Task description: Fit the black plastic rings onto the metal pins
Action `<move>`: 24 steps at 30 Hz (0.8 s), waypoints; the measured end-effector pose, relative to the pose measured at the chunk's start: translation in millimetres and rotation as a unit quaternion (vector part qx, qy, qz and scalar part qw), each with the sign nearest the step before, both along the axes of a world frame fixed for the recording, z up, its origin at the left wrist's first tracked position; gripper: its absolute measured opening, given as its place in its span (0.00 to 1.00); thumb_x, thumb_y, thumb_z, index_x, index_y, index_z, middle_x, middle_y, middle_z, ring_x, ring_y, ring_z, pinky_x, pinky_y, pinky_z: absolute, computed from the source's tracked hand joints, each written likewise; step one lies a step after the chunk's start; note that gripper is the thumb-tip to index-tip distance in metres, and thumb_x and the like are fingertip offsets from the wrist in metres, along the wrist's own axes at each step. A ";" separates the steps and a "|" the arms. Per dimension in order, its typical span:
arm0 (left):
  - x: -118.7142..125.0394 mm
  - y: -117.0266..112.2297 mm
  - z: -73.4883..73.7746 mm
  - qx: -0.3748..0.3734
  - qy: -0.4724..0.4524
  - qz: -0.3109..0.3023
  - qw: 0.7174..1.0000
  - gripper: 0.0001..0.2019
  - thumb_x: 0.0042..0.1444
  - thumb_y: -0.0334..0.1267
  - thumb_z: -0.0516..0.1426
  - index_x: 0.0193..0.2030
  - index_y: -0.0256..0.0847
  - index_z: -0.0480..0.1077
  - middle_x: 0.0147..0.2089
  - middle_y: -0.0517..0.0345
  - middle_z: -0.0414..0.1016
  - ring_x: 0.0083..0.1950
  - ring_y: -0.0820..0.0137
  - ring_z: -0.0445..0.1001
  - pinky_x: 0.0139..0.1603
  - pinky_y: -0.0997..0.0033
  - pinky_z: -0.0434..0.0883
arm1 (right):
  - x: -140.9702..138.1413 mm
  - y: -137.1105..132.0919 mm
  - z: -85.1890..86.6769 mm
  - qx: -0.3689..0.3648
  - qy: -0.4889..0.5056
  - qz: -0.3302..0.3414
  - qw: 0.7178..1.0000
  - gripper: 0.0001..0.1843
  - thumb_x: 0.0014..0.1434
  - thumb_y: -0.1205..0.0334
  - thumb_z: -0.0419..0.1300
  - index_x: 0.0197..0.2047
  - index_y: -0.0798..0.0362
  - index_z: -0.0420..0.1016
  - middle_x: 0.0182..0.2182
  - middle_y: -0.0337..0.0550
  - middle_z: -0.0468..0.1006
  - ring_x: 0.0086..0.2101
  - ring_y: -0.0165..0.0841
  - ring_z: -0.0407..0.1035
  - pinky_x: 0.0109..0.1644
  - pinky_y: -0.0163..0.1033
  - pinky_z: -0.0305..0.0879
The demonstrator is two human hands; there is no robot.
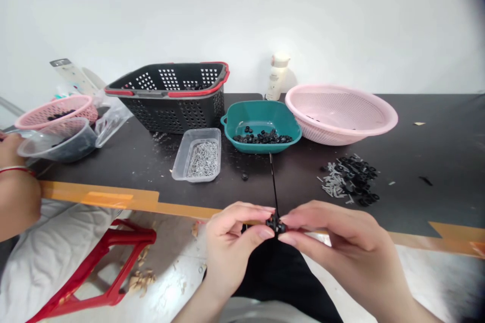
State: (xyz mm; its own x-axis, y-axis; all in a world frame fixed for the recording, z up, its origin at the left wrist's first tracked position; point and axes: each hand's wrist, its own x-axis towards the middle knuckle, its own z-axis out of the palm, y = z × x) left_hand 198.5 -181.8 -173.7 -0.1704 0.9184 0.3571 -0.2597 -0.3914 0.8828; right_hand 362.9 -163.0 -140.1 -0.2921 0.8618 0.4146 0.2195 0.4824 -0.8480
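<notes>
Left hand [233, 247] and right hand [335, 242] meet at the middle, fingertips nearly closed, both pinching a small black part [276, 224] just below the bench edge. A thin black rod [273, 181] stands up from it, slightly tilted, over the bench. A tight pinch right at the joint suits this (a loose grip would let the rod wobble), with the fingertips kept clear of the rod.

The bench [435, 151] is black-topped, with orange tape [98, 199] along its front edge. On it: a tray [178, 161] of silver clips [203, 159], a teal bowl [261, 147] of black rings [263, 137], a pink colander [314, 131], a black basket [166, 121], and a bottle [276, 75] at the back. To the right, a loose pile of rings [358, 176] lies beside grey tubes [333, 181]. At far left, a co-worker's hand [11, 151], wearing a red band, touches a clear bowl [56, 144] near a pink basket [56, 111]. Below the bench are a red stool [109, 262] and wood scraps [140, 280] on the floor [178, 282]. Behind everything is a plain white wall [242, 10].
</notes>
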 end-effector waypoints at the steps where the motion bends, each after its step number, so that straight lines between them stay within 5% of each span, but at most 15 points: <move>1: 0.2 0.0 -0.9 0.001 -0.007 -0.004 1.000 0.09 0.50 0.30 0.67 0.37 0.50 0.81 0.36 0.63 0.84 0.37 0.75 0.81 0.41 0.82 0.78 | -0.3 0.3 -0.3 0.001 0.001 0.003 1.000 0.08 0.52 0.68 0.70 0.35 0.46 0.80 0.29 0.34 0.82 0.27 0.28 0.75 0.28 0.30 0.69; 14: -1.6 1.5 -3.8 0.057 -0.013 -0.006 0.998 0.09 0.48 0.33 0.68 0.37 0.49 0.81 0.34 0.62 0.84 0.37 0.73 0.82 0.40 0.81 0.78 | -5.5 -3.5 2.0 -0.094 0.071 0.035 0.992 0.11 0.50 0.70 0.71 0.34 0.43 0.83 0.28 0.35 0.83 0.28 0.27 0.76 0.31 0.27 0.72; 20: -1.2 2.9 -9.7 0.132 -0.004 0.010 0.991 0.09 0.50 0.37 0.67 0.39 0.50 0.80 0.35 0.64 0.84 0.37 0.74 0.81 0.47 0.73 0.78 | -11.3 5.1 -10.7 -0.271 0.224 0.131 0.927 0.12 0.44 0.72 0.74 0.30 0.44 0.85 0.27 0.38 0.83 0.26 0.26 0.76 0.30 0.25 0.73; 24: 2.1 5.1 -14.7 0.149 -0.013 0.020 0.988 0.08 0.51 0.39 0.66 0.40 0.50 0.79 0.37 0.65 0.84 0.38 0.76 0.80 0.51 0.72 0.76 | -12.5 9.0 -17.5 -0.311 0.259 0.178 0.897 0.13 0.44 0.72 0.73 0.31 0.43 0.84 0.26 0.35 0.83 0.25 0.23 0.75 0.32 0.24 0.73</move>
